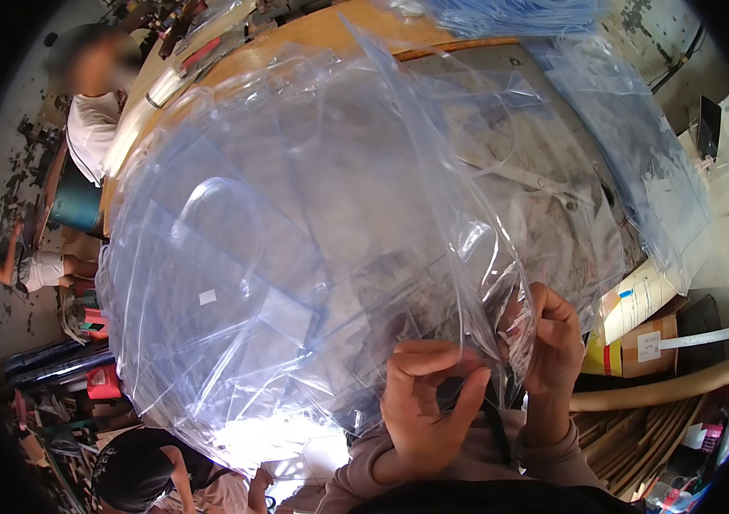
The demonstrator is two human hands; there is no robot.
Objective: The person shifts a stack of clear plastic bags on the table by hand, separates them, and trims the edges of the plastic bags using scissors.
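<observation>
A large clear plastic sheet (356, 163) with a bluish tint covers most of the table in the head view. Its raised fold runs down towards my body, between my two hands. My left hand (424, 411) is curled, with thumb and fingertips pinched at the lower edge of this fold. On the other side, my right hand (553, 347) grips a crinkled, shiny part of the plastic, fingers bent round it. What lies between the left fingertips is hard to see. A pair of scissors (536, 182) lies to the upper right, seen through or among the plastic.
More bluish plastic sheets (630, 146) hang over the right table edge, and a stack (510, 15) lies at the back. A cardboard box (639, 347) stands at lower right. One person (94, 128) is at upper left, another (43, 267) below, and a capped person (137, 471) at lower left.
</observation>
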